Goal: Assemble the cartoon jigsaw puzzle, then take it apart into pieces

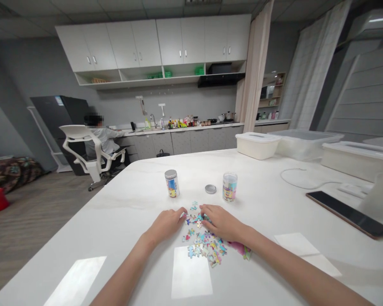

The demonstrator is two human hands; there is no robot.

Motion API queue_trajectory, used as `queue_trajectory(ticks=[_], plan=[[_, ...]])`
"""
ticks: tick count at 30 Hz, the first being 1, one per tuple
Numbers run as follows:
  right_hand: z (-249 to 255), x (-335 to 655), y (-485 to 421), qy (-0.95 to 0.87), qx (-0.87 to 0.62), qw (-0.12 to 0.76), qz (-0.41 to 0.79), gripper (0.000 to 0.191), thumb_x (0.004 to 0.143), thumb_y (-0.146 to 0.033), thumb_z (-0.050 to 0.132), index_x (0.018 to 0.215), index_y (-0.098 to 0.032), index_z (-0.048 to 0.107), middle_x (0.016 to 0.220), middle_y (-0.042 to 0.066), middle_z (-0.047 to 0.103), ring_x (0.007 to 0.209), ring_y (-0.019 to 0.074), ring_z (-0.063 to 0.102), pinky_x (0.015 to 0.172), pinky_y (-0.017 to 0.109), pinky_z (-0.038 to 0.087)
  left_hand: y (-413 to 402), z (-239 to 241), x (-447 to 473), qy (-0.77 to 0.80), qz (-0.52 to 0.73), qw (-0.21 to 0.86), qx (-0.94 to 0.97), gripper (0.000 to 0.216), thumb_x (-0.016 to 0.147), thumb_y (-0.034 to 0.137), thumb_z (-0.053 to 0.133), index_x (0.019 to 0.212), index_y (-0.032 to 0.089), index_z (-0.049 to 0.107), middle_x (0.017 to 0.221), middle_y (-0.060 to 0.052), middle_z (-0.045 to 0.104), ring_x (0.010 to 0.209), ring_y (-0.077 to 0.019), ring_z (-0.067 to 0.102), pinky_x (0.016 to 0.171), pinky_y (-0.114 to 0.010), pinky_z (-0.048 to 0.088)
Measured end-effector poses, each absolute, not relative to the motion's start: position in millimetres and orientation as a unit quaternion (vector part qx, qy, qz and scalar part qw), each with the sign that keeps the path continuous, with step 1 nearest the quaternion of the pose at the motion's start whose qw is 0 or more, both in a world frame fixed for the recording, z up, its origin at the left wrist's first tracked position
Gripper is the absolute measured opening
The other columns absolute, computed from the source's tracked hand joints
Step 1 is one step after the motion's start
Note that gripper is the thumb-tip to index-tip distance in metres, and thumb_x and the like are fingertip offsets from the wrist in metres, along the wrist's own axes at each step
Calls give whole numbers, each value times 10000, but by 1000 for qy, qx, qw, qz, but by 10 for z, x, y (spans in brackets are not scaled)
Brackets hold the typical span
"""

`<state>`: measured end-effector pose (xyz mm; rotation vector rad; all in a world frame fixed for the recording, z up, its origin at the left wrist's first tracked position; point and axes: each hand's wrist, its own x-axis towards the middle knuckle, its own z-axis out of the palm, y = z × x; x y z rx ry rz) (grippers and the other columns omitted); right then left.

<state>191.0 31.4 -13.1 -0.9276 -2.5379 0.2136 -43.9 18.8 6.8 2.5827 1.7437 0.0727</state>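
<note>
Brightly coloured jigsaw pieces (207,245) lie in a loose pile on the white table, with a few stretching up between my hands. My left hand (167,225) rests at the pile's left edge, fingers loosely bent and tips beside the pieces. Over its right side, my right hand (221,221) has its fingers apart, touching or just above some pieces and hiding part of them. Neither hand visibly grips a piece. A pink printed sheet or card (241,248) shows partly under my right wrist. Beyond stand a lidded jar (171,185) and an unlidded clear jar (230,187), with a silver lid (210,189) between them.
A dark phone (349,213) and a pale cable (301,182) lie on the right. White bins (257,146) and a clear plastic tub (303,144) stand at the table's far right. Across the room, a person (104,138) sits on a white chair (94,157) by the kitchen counter.
</note>
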Motion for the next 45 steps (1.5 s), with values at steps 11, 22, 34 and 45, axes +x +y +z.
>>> queue_trajectory(ticks=[11,22,34,45], plan=[[-107,1899,382,-919,-321,219,59,219,909,-185,476,1101,-174,581,1145,106,628,1092,217,577,943,368,445,88,127,-478,547,27,13,836,306,965,325,305,1092,228,565,715,-39,659,750,-225,658,675,-293,430],[-77,1803,376,-908,-364,201,43,120,882,-186,516,994,-165,551,1021,84,618,949,217,560,829,337,439,113,105,-576,561,27,-2,827,297,942,328,334,1091,229,571,695,-37,644,730,-224,644,661,-284,429],[-160,1845,395,-900,-371,224,45,123,870,-185,500,992,-169,503,959,71,599,876,210,551,784,330,421,70,112,-517,523,-4,-55,850,361,978,342,289,1174,209,562,650,-35,644,654,-205,644,608,-260,406],[-121,1886,365,-888,-360,279,66,122,798,-104,553,891,-182,536,897,49,599,846,191,546,757,304,410,135,110,-508,530,50,46,845,250,944,349,364,1062,238,555,714,-13,667,680,-197,621,605,-262,362]])
